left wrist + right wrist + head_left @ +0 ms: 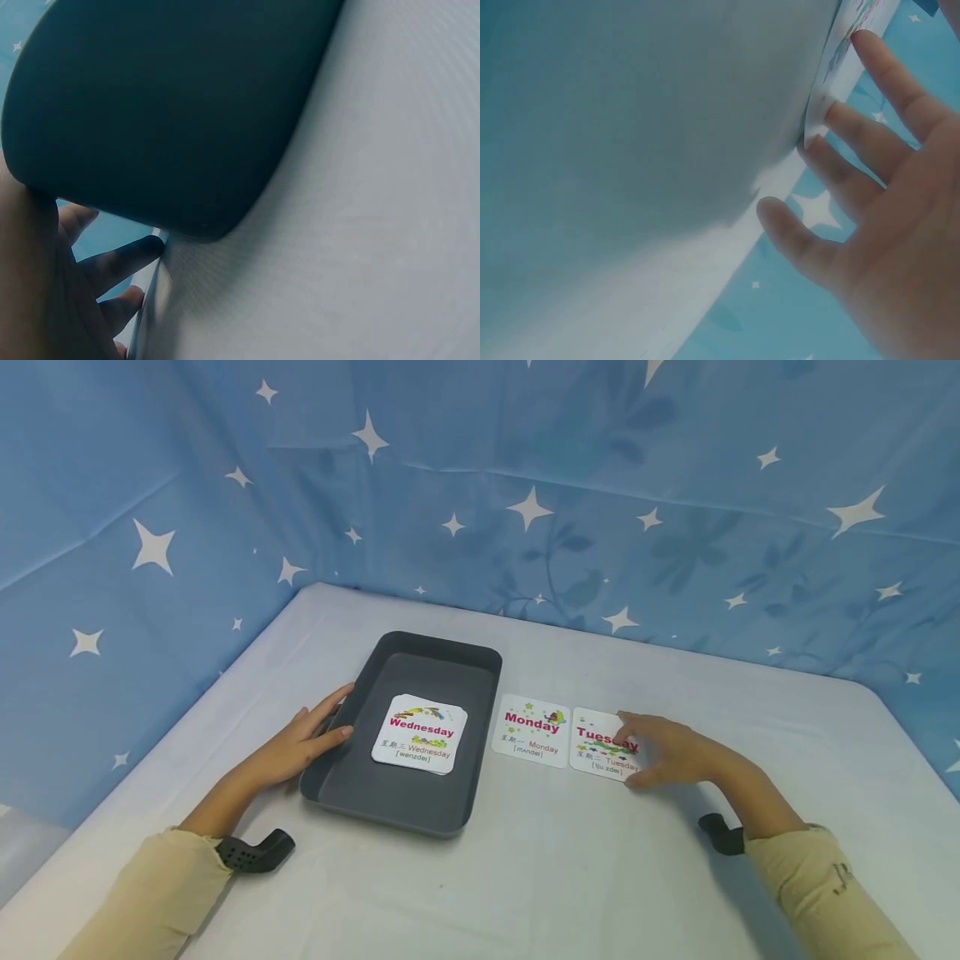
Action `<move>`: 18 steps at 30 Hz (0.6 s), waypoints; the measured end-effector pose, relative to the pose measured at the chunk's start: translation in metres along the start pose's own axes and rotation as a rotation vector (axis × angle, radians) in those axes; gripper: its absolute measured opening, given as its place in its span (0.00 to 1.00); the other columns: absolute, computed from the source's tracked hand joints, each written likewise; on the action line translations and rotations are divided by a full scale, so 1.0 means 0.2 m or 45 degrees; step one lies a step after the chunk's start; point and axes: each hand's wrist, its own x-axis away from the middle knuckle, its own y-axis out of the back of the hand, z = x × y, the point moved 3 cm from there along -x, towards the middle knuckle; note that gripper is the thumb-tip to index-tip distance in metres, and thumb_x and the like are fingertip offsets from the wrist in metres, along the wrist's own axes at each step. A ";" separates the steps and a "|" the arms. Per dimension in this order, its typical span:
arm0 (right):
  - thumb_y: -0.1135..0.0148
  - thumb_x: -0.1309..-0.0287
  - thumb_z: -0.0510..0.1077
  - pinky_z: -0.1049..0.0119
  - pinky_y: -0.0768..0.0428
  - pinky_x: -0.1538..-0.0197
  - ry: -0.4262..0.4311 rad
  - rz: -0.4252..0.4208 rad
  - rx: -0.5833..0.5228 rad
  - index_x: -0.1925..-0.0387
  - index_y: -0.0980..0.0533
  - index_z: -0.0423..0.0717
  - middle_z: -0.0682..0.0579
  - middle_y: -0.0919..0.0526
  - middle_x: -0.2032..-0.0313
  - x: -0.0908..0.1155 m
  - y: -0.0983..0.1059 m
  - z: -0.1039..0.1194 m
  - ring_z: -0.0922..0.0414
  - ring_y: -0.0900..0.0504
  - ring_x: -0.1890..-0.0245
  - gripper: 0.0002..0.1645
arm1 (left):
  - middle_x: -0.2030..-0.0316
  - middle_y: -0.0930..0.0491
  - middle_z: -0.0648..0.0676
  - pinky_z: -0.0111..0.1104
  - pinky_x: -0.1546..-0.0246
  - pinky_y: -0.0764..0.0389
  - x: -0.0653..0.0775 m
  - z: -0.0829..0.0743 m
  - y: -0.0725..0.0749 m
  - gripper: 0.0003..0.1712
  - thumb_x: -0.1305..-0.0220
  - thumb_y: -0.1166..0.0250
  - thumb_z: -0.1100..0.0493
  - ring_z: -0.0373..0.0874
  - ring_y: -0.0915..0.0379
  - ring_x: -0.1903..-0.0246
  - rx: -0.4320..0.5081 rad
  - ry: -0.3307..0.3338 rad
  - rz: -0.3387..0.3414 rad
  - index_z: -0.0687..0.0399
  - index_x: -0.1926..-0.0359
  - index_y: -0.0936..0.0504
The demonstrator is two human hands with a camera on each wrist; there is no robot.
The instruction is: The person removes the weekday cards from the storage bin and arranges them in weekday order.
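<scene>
A dark grey tray (397,806) lies on the white-covered table, holding a small stack of cards with the Wednesday card (420,756) on top. My left hand (296,747) rests at the tray's left side, thumb and a finger at the rim. In the left wrist view its other fingers (124,259) extend loosely below the tray wall. Right of the tray, the Monday card (528,743) lies flat, with the Tuesday card (596,764) beside it. My right hand (671,747) touches the Tuesday card's right side; the right wrist view shows its fingers (862,139) spread and fairly straight.
A white cloth (555,868) covers the table. Behind it and on the left hangs a blue curtain (465,443) with white stars. A black wrist mount (258,852) sticks out from the left sleeve, another mount (722,835) from the right.
</scene>
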 end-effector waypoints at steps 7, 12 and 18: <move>0.28 0.62 0.53 0.34 0.44 0.39 -0.051 0.055 -0.054 0.56 0.27 0.54 0.35 0.43 0.34 0.00 0.01 0.02 0.35 0.46 0.36 0.28 | 0.30 0.55 0.64 0.60 0.37 0.73 0.00 0.00 0.00 0.38 0.33 0.51 0.48 0.67 0.55 0.34 -0.003 0.002 -0.004 0.48 0.29 0.57; 0.28 0.61 0.53 0.34 0.45 0.39 -0.086 0.083 -0.067 0.53 0.28 0.53 0.36 0.45 0.33 0.00 0.01 0.02 0.35 0.48 0.35 0.31 | 0.30 0.55 0.64 0.60 0.37 0.73 0.00 0.01 0.00 0.38 0.33 0.51 0.48 0.67 0.55 0.34 -0.002 0.004 -0.004 0.50 0.29 0.57; 0.28 0.61 0.55 0.35 0.41 0.41 -0.103 0.091 -0.049 0.51 0.30 0.53 0.37 0.45 0.33 0.00 0.01 0.01 0.35 0.47 0.34 0.33 | 0.30 0.55 0.64 0.60 0.36 0.73 0.00 0.01 0.00 0.38 0.33 0.51 0.48 0.67 0.56 0.34 -0.001 0.007 0.000 0.49 0.29 0.57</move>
